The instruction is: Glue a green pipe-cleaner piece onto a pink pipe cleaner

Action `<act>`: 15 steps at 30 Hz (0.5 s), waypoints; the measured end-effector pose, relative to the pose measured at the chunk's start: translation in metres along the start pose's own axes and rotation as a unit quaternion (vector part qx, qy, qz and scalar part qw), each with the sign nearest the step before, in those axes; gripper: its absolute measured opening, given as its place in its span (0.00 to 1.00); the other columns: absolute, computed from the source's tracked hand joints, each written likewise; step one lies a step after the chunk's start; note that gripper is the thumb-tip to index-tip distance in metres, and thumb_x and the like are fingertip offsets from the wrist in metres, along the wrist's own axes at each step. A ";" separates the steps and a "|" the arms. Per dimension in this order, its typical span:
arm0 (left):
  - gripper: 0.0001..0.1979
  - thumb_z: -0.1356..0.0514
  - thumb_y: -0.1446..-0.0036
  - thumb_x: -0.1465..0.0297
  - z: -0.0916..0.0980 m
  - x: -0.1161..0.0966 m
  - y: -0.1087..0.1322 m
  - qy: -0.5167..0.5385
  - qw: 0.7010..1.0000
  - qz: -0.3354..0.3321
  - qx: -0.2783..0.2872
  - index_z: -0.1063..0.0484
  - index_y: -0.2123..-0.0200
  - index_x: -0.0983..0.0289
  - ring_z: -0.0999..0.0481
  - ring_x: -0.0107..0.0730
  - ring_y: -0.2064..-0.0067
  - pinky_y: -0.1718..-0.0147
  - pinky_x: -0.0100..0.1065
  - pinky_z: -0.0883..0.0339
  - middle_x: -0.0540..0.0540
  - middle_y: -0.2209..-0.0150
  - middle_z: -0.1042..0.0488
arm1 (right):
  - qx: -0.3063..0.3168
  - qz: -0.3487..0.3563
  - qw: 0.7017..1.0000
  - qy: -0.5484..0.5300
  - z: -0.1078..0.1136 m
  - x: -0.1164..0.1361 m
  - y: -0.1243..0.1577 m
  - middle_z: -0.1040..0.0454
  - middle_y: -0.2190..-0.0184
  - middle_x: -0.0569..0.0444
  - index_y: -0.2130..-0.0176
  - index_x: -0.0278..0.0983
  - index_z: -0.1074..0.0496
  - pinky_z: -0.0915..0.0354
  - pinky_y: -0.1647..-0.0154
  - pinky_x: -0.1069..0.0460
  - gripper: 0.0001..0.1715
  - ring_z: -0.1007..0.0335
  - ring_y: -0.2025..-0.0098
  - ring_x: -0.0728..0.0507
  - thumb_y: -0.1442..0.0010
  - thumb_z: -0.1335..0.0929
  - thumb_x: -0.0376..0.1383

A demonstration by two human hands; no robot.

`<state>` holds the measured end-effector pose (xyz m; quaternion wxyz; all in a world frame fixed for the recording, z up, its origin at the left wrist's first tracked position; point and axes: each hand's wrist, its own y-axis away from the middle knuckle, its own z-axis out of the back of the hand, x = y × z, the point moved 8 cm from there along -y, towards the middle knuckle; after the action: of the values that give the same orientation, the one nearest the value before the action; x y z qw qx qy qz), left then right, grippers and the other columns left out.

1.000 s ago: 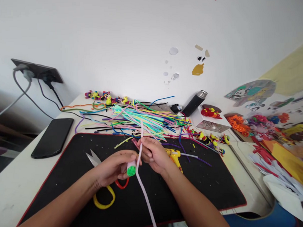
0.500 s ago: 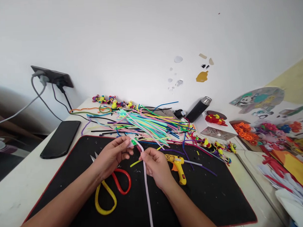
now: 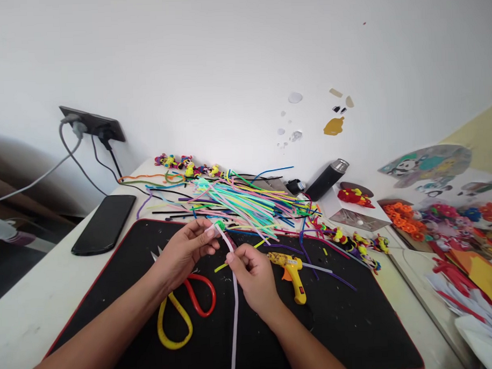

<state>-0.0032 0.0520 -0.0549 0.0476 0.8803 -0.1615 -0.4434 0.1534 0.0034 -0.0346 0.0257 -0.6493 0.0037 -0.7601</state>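
My left hand (image 3: 186, 250) pinches a small green and white rolled pipe-cleaner piece (image 3: 218, 226) above the black mat (image 3: 347, 315). My right hand (image 3: 251, 273) is closed on a long pale pink pipe cleaner (image 3: 233, 319) that runs from that rolled piece down toward me. Under my left wrist lie scissors with one yellow and one red handle (image 3: 181, 313). A yellow glue gun (image 3: 290, 266) lies just right of my right hand.
A heap of coloured pipe cleaners (image 3: 238, 198) lies behind the mat. A black phone (image 3: 104, 223) rests at left below a wall socket (image 3: 92, 124). A dark bottle (image 3: 325, 179), small pipe-cleaner figures (image 3: 355, 240) and paper craft pieces (image 3: 453, 236) fill the right side.
Both hands have moved away from me toward the heap, uncovering the scissors. The rolled piece has risen and turned, and the pink pipe cleaner now hangs straight down.
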 end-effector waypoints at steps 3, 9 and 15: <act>0.19 0.20 0.54 0.69 0.000 -0.001 0.000 -0.005 1.000 -0.010 0.003 0.23 0.63 0.65 0.20 0.29 0.71 0.73 0.25 0.25 0.50 0.71 0.21 | 0.003 0.006 1.000 0.009 0.000 0.000 0.001 0.45 0.83 0.64 0.75 0.40 0.34 0.50 0.75 0.52 0.22 0.51 0.79 0.49 0.36 0.30 0.49; 0.20 0.20 0.54 0.66 0.001 0.001 0.001 -0.005 1.000 -0.005 0.001 0.21 0.61 0.64 0.21 0.29 0.71 0.74 0.25 0.26 0.51 0.72 0.21 | 0.007 0.012 1.000 0.025 0.001 -0.005 0.001 0.45 0.83 0.64 0.75 0.40 0.34 0.51 0.75 0.52 0.21 0.51 0.79 0.49 0.35 0.30 0.47; 0.19 0.20 0.54 0.61 0.002 0.005 0.001 -0.003 1.000 0.012 -0.003 0.19 0.64 0.67 0.21 0.28 0.72 0.75 0.24 0.26 0.53 0.70 0.20 | 0.004 0.019 0.999 0.033 0.001 -0.006 0.002 0.45 0.83 0.64 0.75 0.40 0.33 0.50 0.76 0.52 0.21 0.51 0.79 0.50 0.35 0.30 0.46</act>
<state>-0.0020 0.0499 -0.0601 0.0554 0.8769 -0.1711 -0.4457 0.1550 0.0018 -0.0410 0.0422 -0.6234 0.0139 -0.7806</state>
